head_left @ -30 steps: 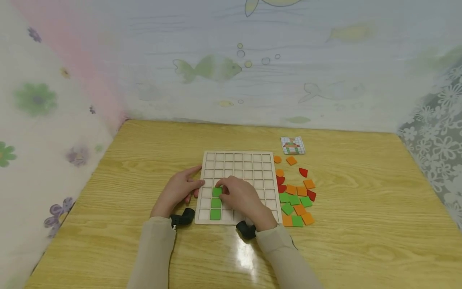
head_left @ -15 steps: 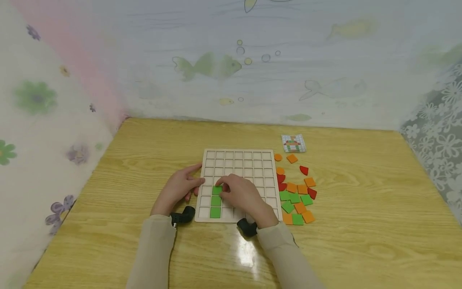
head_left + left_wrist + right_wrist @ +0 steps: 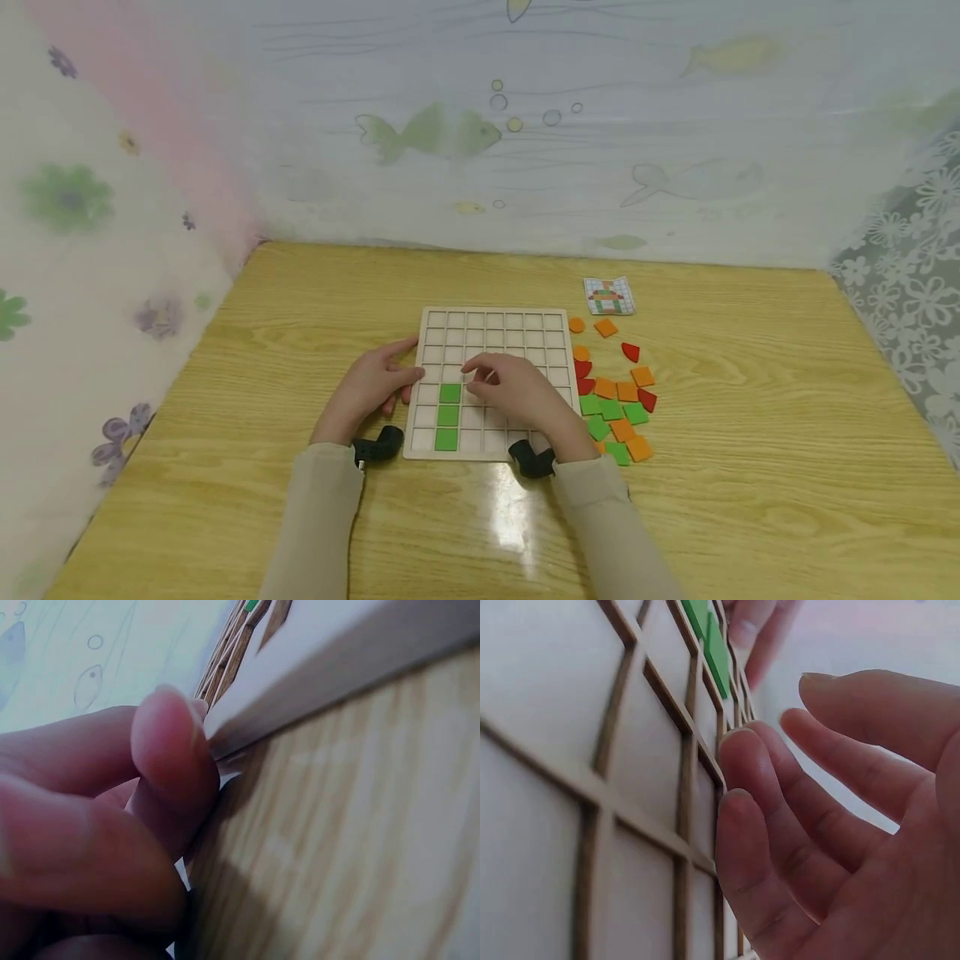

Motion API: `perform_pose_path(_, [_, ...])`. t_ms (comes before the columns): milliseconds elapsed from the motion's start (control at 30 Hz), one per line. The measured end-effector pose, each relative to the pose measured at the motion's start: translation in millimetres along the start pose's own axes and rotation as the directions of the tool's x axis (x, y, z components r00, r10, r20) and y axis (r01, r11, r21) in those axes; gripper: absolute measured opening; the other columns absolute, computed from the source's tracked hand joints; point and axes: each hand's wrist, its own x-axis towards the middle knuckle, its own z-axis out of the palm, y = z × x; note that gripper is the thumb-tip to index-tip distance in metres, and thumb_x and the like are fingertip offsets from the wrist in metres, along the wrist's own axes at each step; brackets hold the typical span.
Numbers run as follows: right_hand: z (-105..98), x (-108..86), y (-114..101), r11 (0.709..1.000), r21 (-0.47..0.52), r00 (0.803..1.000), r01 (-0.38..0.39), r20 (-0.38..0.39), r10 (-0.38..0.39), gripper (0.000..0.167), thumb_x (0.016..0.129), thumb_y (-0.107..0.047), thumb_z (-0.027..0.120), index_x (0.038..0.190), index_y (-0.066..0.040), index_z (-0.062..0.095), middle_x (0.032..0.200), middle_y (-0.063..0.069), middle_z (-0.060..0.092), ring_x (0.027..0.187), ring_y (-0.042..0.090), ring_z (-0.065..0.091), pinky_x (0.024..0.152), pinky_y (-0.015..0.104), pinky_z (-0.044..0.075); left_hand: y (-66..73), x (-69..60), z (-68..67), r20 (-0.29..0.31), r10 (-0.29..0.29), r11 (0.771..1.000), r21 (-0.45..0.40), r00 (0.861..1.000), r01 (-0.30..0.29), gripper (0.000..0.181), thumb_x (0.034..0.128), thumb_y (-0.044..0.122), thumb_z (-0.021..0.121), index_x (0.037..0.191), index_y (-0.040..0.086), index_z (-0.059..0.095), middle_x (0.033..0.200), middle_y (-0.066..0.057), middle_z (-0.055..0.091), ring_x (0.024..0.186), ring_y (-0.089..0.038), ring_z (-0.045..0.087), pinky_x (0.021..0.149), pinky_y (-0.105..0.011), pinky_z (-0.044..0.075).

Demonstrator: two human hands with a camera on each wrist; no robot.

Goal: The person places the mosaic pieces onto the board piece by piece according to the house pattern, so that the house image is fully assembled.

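Note:
A pale wooden grid board (image 3: 495,310) lies on the table with green squares (image 3: 448,415) in one column at its lower left. My left hand (image 3: 369,390) touches the board's left edge with fingers extended; in the left wrist view its fingers (image 3: 169,742) are beside the board's side (image 3: 300,682). Over the middle of the board is my right hand (image 3: 513,390), just right of the top green square. In the right wrist view the right hand (image 3: 840,817) has nothing between thumb and fingers, which bend loosely near the grid (image 3: 649,840).
Orange squares (image 3: 640,448), green squares (image 3: 635,412), red quarter-round pieces (image 3: 631,352) and orange round pieces (image 3: 577,325) lie loose right of the board. A small pattern card (image 3: 609,297) sits behind them. Dark wrist devices (image 3: 531,460) are at both wrists. A wall stands behind the table.
My right hand has let go of the top green square and shifted slightly to the right. The green squares stay in their column, and my left hand remains at the board's edge.

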Motion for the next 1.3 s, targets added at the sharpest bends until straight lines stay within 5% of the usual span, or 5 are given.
perform_pose_path(667, [-31.1,-10.9,28.3,0.990,-0.033,0.982,-0.140,-0.131,0.134,0.025,0.088,-0.029,0.055,0.110,-0.020,0.061,0.096,-0.003,0.060,0.084,0.014,0.054,0.072,0.032,0.044,-3.2,-0.3,0.5,-0.011,0.017,1.000,-0.002,1.000,-0.017,0.056,0.0830,0.036,0.062,0.133,0.036,0.037,0.059,-0.013,0.057,0.035,-0.017,0.039,0.040,-0.034,0.041])
perform_pose_path(1300, [-54.3,-21.2,55.5,0.982,0.029,0.969,-0.188,-0.158,0.190,0.029,0.090,-0.029,0.053,0.115,-0.017,0.057,0.102,0.002,0.059,0.087,0.018,0.055,0.073,0.035,0.045,-3.9,0.5,-0.6,0.000,0.013,1.000,-0.012,1.000,-0.013,0.056,0.0832,0.037,0.062,0.134,0.037,0.036,0.060,-0.014,0.058,0.036,-0.018,0.038,0.039,-0.033,0.040])
